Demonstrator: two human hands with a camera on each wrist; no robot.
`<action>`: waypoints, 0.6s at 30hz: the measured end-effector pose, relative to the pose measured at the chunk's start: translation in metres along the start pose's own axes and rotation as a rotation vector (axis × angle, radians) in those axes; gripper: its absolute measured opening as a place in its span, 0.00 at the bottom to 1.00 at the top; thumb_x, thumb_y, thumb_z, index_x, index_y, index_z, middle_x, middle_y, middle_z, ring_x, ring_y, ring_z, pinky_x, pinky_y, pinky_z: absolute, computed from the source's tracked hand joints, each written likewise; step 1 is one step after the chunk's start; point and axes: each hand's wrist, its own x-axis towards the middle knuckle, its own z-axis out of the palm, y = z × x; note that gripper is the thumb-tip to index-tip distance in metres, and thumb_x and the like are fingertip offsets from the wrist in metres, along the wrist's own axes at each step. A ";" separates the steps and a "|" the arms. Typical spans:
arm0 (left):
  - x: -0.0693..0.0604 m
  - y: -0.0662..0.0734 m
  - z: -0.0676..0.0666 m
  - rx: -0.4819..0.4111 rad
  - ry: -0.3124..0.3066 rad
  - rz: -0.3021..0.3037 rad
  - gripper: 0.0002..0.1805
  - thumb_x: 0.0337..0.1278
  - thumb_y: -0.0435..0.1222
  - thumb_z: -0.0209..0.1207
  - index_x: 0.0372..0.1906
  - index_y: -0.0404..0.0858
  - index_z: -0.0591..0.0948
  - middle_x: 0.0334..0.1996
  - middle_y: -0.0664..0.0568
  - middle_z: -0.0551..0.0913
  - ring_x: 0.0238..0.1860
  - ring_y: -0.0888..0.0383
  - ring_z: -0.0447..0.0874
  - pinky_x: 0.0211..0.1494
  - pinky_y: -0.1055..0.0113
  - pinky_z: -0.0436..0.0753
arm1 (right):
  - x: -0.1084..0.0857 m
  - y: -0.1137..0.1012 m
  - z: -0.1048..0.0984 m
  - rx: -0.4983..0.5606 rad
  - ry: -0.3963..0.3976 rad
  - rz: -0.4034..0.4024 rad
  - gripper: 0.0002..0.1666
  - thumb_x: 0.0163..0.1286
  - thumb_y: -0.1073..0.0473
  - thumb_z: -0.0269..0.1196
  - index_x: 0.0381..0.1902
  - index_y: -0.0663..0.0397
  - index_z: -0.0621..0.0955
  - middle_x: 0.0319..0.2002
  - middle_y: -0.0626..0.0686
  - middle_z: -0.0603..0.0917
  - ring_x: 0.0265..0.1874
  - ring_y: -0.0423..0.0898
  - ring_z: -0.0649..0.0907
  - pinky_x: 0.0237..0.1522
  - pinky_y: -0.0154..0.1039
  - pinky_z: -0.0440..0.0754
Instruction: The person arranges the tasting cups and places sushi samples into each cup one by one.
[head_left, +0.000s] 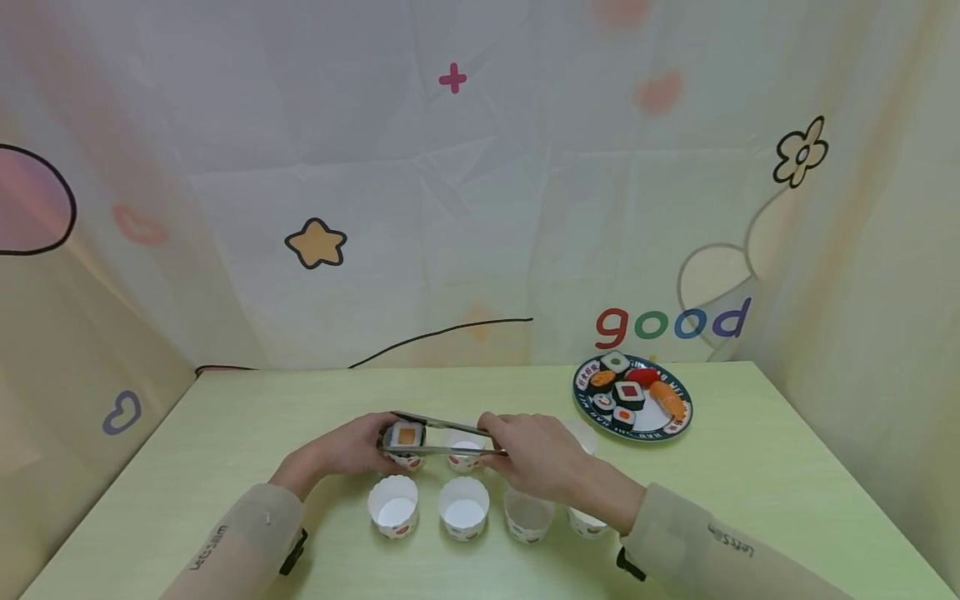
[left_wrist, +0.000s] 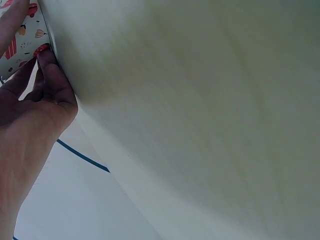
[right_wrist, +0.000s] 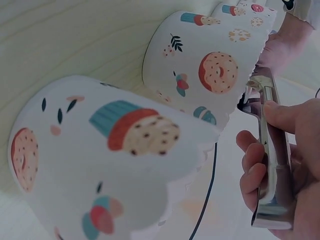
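My right hand grips metal tongs near their joined end, fingers wrapped around them in the right wrist view. Between the tips of the tongs is a toy sushi roll with a white body and an orange centre. The roll is at the mouth of the back-left paper cup; whether it touches the cup's bottom is hidden. My left hand holds that cup from the left side, and the left wrist view shows fingers and thumb about its printed wall.
More white paper cups stand in two rows, among them a front-left cup and its neighbour. At the back right, a dark-rimmed plate carries several toy sushi pieces. A printed curtain rises behind the table.
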 end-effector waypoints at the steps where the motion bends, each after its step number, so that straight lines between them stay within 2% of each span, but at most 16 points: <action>1: 0.000 0.000 0.000 0.002 0.001 0.004 0.30 0.52 0.36 0.77 0.60 0.36 0.78 0.47 0.54 0.82 0.47 0.56 0.78 0.54 0.57 0.78 | 0.000 0.000 0.000 0.003 -0.004 0.005 0.16 0.71 0.51 0.70 0.49 0.51 0.78 0.30 0.43 0.81 0.22 0.39 0.75 0.24 0.36 0.73; 12: 0.001 0.000 0.001 0.033 0.009 0.026 0.35 0.51 0.36 0.78 0.64 0.34 0.76 0.49 0.53 0.82 0.50 0.55 0.78 0.58 0.53 0.77 | -0.001 -0.003 -0.002 0.004 -0.016 0.046 0.19 0.71 0.50 0.70 0.51 0.53 0.78 0.31 0.44 0.81 0.25 0.40 0.78 0.26 0.37 0.75; 18: 0.003 -0.002 0.000 0.017 0.001 0.021 0.32 0.52 0.36 0.77 0.61 0.35 0.77 0.46 0.54 0.82 0.46 0.55 0.78 0.54 0.55 0.77 | -0.001 -0.002 -0.002 0.017 -0.002 0.048 0.20 0.71 0.50 0.69 0.53 0.55 0.78 0.32 0.45 0.81 0.26 0.40 0.78 0.26 0.37 0.76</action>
